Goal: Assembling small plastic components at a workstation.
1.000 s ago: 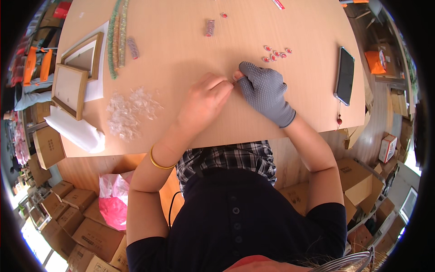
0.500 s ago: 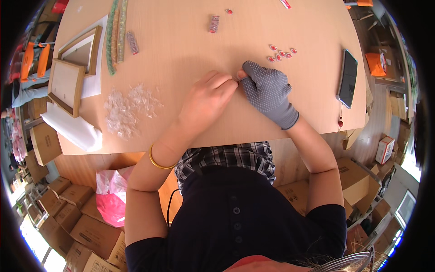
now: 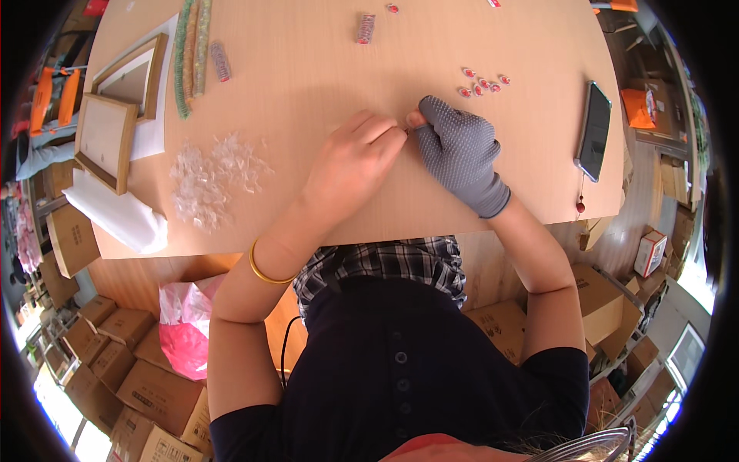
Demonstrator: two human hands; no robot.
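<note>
My bare left hand (image 3: 356, 163) is closed in a pinch above the middle of the table. Facing it, my right hand (image 3: 460, 152) wears a grey dotted glove with bare skin at a fingertip, and its fingers are curled closed. The fingertips of both hands meet around something tiny that they mostly hide. Just beyond my right hand lie several small oval red-and-silver pieces (image 3: 483, 82). A short stack of similar pieces (image 3: 366, 29) stands farther off, with a single red piece (image 3: 393, 8) beside it. Left of my left hand spreads a heap of clear plastic scraps (image 3: 212, 185).
Two wooden frames (image 3: 108, 142) lie at the left by a white folded sheet (image 3: 115, 212). Near them are long green and tan strands (image 3: 187, 58) and another short stack (image 3: 221, 62). A phone (image 3: 593, 131) lies at the right. Cardboard boxes (image 3: 158, 396) crowd the floor.
The view has shifted slightly, so the table things sit a little higher in it. Both hands keep nearly the same closed pose, fingertips together.
</note>
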